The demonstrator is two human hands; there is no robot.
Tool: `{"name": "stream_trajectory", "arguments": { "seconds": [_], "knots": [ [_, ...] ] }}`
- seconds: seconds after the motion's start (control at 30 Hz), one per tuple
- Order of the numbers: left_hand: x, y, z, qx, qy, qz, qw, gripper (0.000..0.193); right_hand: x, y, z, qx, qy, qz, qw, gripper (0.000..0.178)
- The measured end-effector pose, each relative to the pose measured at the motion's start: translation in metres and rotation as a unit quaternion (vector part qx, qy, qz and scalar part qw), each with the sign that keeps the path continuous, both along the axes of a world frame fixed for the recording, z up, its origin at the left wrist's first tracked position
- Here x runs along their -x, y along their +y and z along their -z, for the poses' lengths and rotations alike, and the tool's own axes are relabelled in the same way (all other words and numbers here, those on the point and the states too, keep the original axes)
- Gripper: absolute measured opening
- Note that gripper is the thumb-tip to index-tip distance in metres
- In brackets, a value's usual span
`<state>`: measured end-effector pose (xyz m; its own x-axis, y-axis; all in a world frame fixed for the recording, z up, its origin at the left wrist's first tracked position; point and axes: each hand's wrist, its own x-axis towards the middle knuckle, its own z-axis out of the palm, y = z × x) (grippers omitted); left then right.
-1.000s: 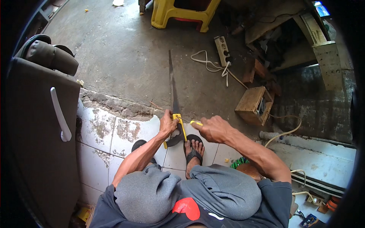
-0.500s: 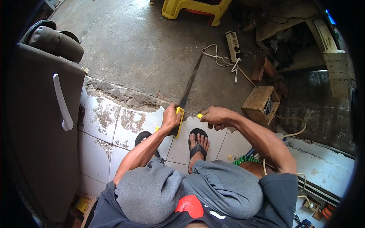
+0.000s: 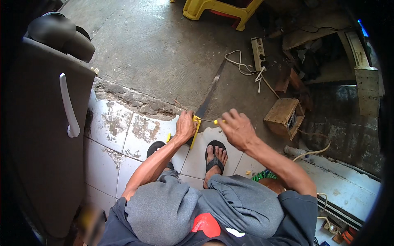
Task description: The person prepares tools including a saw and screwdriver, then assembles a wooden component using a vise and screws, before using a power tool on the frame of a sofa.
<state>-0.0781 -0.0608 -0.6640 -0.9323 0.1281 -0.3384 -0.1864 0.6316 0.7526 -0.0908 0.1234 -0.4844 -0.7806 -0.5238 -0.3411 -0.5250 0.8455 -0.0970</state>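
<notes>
A handsaw with a long dark blade (image 3: 212, 88) and a yellow-edged handle (image 3: 195, 134) lies slanting between my feet and the concrete. My left hand (image 3: 186, 125) is closed round the top of that handle. From the right, a screwdriver (image 3: 216, 121) with a yellow grip and thin shaft points at the handle's upper end; whether its tip sits in a screw is too small to tell. My right hand (image 3: 239, 131) has its fingers at the screwdriver's grip, back of the hand up, some fingers raised. Its thumb is hidden.
My sandalled feet (image 3: 215, 158) rest on white tiles (image 3: 154, 137) by a broken concrete edge. A power strip (image 3: 258, 53) with white cable, a wooden box (image 3: 283, 117) and a yellow stool (image 3: 223, 9) lie beyond. A dark cabinet with a white handle (image 3: 69, 106) stands left.
My right hand has rolled over, from curled fingers underneath to back up with fingers raised, at the screwdriver's grip. My left hand stays on the saw handle. The view has shifted slightly.
</notes>
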Motion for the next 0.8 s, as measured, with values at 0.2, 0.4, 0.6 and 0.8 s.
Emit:
{"name": "stream_trajectory", "arguments": {
  "seconds": [0.2,0.4,0.6,0.8],
  "knots": [
    [0.002,0.0,-0.013,-0.033,0.165,0.041,0.985,0.047,0.011,-0.023,-0.002,0.009,0.005,-0.031,0.999,0.017],
    [0.0,-0.001,-0.018,-0.126,0.217,0.096,0.963,0.012,0.018,-0.052,-0.039,0.04,-0.039,0.194,0.979,0.033],
    [0.0,0.0,-0.029,-0.068,0.232,0.112,0.964,0.016,0.0,-0.041,-0.021,0.071,-0.052,0.116,0.989,0.02],
    [0.0,-0.009,-0.035,-0.137,0.197,0.129,0.962,0.021,-0.003,-0.051,-0.026,0.14,0.003,0.048,0.989,0.032]
  ]
}}
